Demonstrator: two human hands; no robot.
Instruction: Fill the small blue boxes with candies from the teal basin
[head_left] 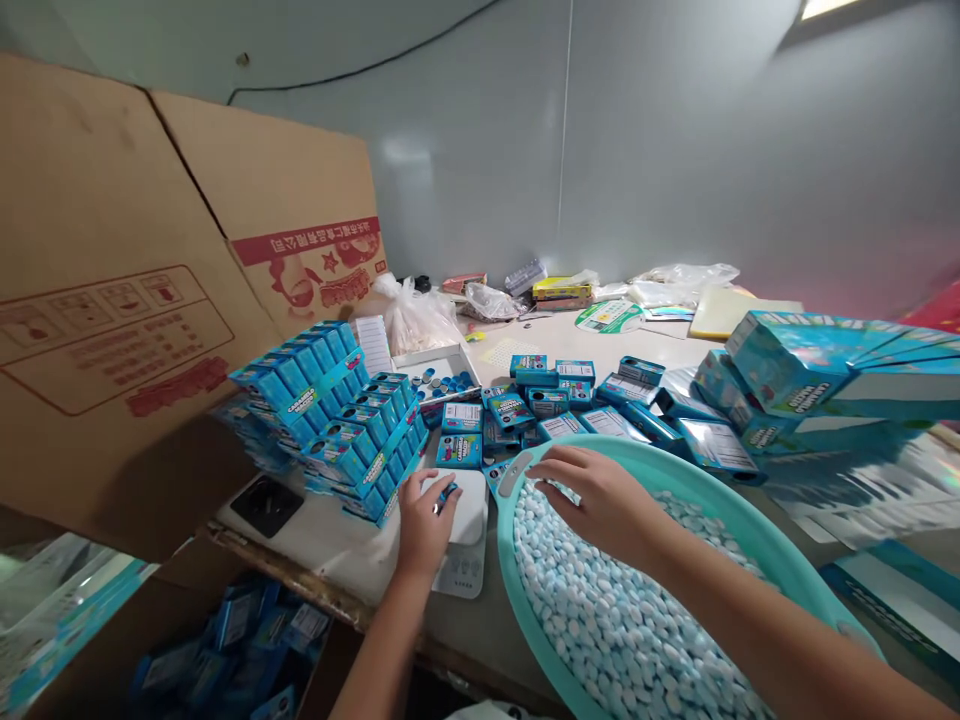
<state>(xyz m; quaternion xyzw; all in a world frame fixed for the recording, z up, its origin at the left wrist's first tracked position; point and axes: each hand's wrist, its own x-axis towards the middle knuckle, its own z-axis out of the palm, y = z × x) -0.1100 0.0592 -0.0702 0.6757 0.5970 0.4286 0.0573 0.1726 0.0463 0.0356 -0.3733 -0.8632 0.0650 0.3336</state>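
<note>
My left hand (424,522) is over a white kitchen scale (469,515), with thumb and fingers closed on a small blue piece (448,492). Most of that piece is hidden; its colour resembles the small round blue pieces (450,384) in a white tray behind. My right hand (604,492) hovers palm down above a turquoise basin (504,560), its fingers spread apart near the left rim. White and pale blue candies (637,620) fill the basin. Nothing shows between the right fingers. Loose blue candy boxes (510,408) lie behind both hands.
Stacked trays of blue boxes (352,425) stand left of the scale. A big cardboard carton (112,300) rises behind them. At right are flattened and folded blue display cartons (810,380). Below the table edge, an open carton holds blue packs (232,640). Plastic bags (420,315) line the back.
</note>
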